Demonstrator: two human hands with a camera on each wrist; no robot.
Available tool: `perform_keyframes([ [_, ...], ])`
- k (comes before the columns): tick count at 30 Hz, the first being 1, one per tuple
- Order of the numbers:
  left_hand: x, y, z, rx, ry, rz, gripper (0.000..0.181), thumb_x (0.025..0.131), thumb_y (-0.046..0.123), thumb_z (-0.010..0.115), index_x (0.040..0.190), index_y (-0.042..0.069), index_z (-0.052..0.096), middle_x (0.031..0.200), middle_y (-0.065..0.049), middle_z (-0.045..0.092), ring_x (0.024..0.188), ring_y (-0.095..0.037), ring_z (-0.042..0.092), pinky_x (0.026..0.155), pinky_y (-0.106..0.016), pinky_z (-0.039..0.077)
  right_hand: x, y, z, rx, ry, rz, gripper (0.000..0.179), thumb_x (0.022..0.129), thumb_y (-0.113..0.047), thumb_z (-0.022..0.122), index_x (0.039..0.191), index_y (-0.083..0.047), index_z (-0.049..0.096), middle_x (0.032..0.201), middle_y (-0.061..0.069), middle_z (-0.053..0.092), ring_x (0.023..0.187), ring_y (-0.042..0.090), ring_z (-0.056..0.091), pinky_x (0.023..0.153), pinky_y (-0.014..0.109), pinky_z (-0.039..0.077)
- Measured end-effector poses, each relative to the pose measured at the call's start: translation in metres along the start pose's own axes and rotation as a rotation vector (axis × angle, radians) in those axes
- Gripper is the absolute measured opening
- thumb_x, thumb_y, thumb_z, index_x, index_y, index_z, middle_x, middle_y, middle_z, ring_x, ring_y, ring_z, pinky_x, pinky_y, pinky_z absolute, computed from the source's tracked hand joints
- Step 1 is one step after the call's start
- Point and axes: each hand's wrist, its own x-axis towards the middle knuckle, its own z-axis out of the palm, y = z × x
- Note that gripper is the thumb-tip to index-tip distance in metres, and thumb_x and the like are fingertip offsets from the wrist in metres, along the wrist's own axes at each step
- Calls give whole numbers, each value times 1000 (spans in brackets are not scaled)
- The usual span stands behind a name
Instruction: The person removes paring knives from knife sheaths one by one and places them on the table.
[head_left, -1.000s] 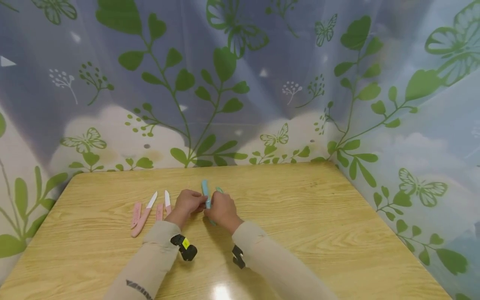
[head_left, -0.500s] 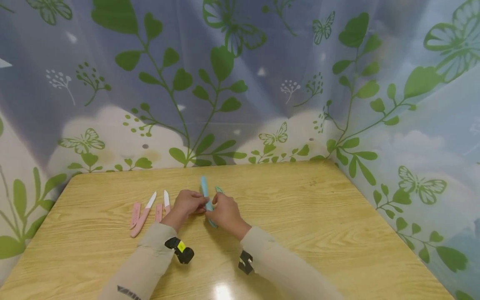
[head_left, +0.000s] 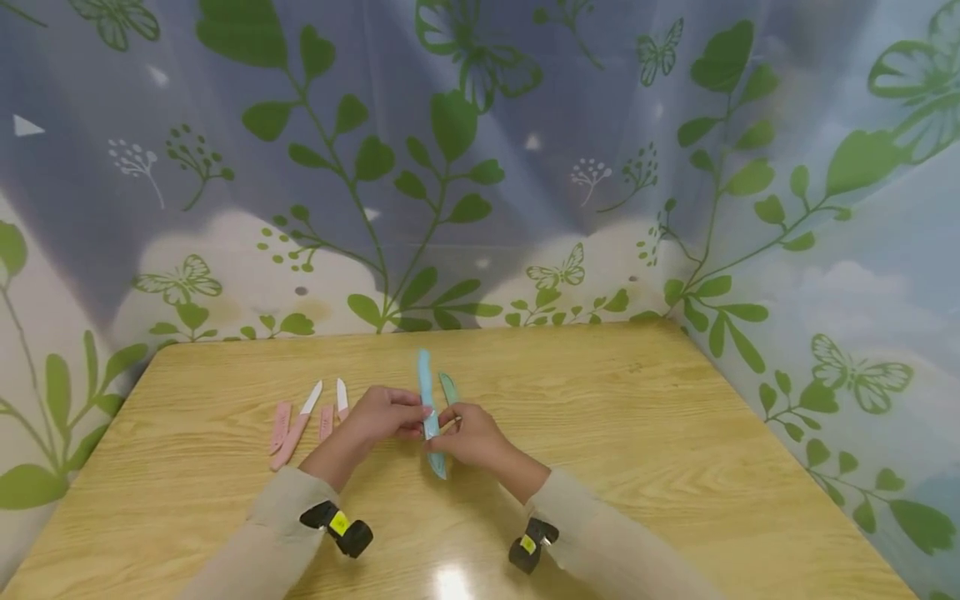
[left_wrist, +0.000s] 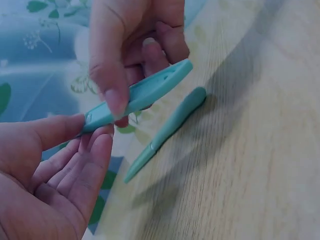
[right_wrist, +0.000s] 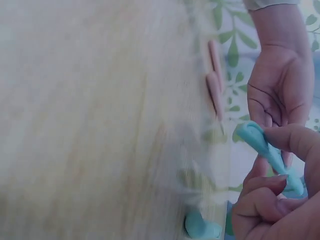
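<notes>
In the head view, a light-blue knife [head_left: 425,375] points away from the person, held between both hands over the table. My left hand [head_left: 386,414] pinches it near its middle with thumb and fingers. My right hand [head_left: 476,433] grips the nearer part, a blade cover [left_wrist: 160,86], between thumb and fingers. No bare blade plainly shows on it. A green knife [head_left: 448,386] lies on the table just beyond the right hand, partly hidden; the left wrist view shows its handle [left_wrist: 181,116] and slimmer end.
Left of the hands lie a pink-handled knife [head_left: 292,440] with a white blade, a second such knife [head_left: 342,395] partly behind the left hand, and two pink blade covers [head_left: 280,425]. A leaf-patterned curtain [head_left: 480,250] hangs behind the wooden table [head_left: 637,417].
Both hands have shifted slightly right with the light-blue knife. The right hand has drawn back to the right, so the knife's near end and more of the green knife show.
</notes>
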Motion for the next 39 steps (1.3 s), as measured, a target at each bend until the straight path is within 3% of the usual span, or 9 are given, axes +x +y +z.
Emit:
perform_keyframes([
  [6,-20,3,-2,12,-59,21,27,91,10,68,109,-10,62,84,-8,71,76,-16,69,80,-38,59,-21,4,-1,100,-76,42,26,81,-20,78,97,-4,65,71,3,65,61,12,47,54,23,37],
  [13,-41,10,1,27,-109,22,28,90,11,70,109,-8,62,90,-9,72,80,-18,69,83,-40,58,-39,10,1,228,-187,17,23,87,-23,74,86,-1,70,59,-5,49,50,8,35,48,20,31],
  [15,-44,10,1,24,-126,33,27,90,11,70,108,-8,62,90,-9,72,80,-19,70,82,-39,59,-43,11,1,273,-218,1,23,89,-20,72,89,3,70,64,-6,57,55,7,46,53,21,43],
  [18,-49,10,1,25,-149,55,26,89,11,70,106,-9,63,90,-10,72,79,-19,69,81,-39,59,-47,12,3,345,-239,-4,23,90,-15,70,96,7,70,77,-1,68,71,11,64,71,29,58],
  [20,-51,10,0,32,-157,61,26,89,10,70,105,-9,63,89,-10,72,79,-18,69,82,-40,59,-49,13,5,409,-247,10,22,90,-11,69,100,9,68,86,6,73,80,17,70,79,36,59],
  [26,-54,9,1,41,-164,49,26,91,11,68,107,-10,62,86,-9,71,78,-16,68,80,-38,59,-54,14,13,532,-254,36,22,90,-4,67,105,12,65,94,20,72,81,23,72,78,40,60],
  [39,-43,15,4,23,-97,110,34,92,20,69,106,-10,66,87,-9,73,79,-18,71,76,-35,60,-62,11,19,437,-280,4,17,88,-4,69,98,10,68,90,21,72,78,23,72,74,38,60],
])
